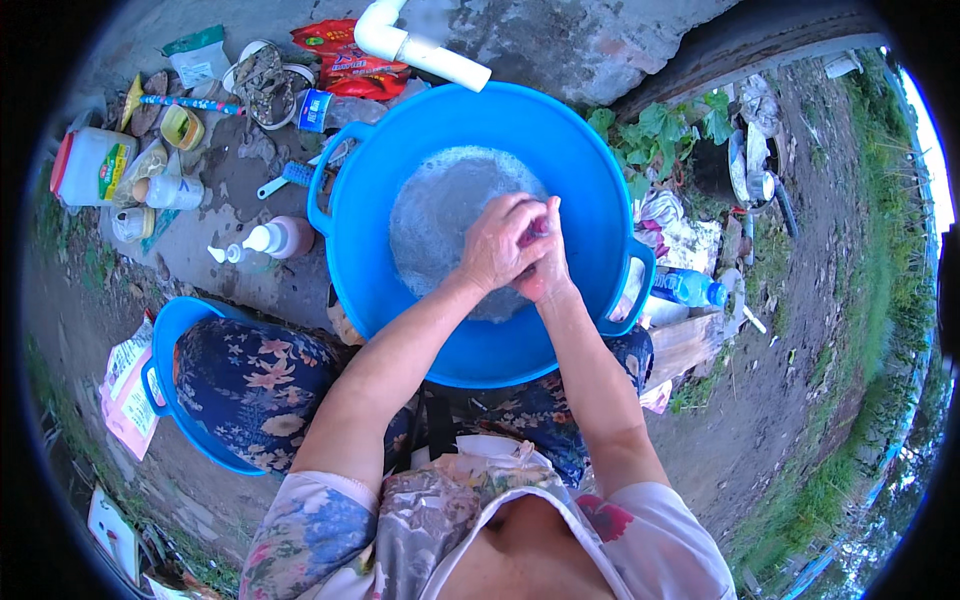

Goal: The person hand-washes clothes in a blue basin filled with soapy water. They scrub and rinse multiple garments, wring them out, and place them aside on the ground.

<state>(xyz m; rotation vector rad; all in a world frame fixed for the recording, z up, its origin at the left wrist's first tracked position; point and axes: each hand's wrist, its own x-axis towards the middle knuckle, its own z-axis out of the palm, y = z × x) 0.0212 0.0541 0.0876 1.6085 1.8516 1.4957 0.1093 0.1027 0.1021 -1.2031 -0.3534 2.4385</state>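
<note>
A large blue plastic tub (380,180) with two handles stands in front of me, holding soapy water (430,210). Over the water my left hand (498,245) and my right hand (547,262) are pressed together, both closed on a small dark reddish item (538,229) that is mostly hidden between the fingers. My forearms reach in from the lower edge, and my floral-clad knees sit on either side of the tub.
A white pipe (420,48) ends above the tub's far rim. Left lie a pump bottle (270,240), a blue brush (285,178), a white jug (92,165), jars and red packets (345,60). A second blue basin (170,340) sits under my left knee. A water bottle (690,288) lies right.
</note>
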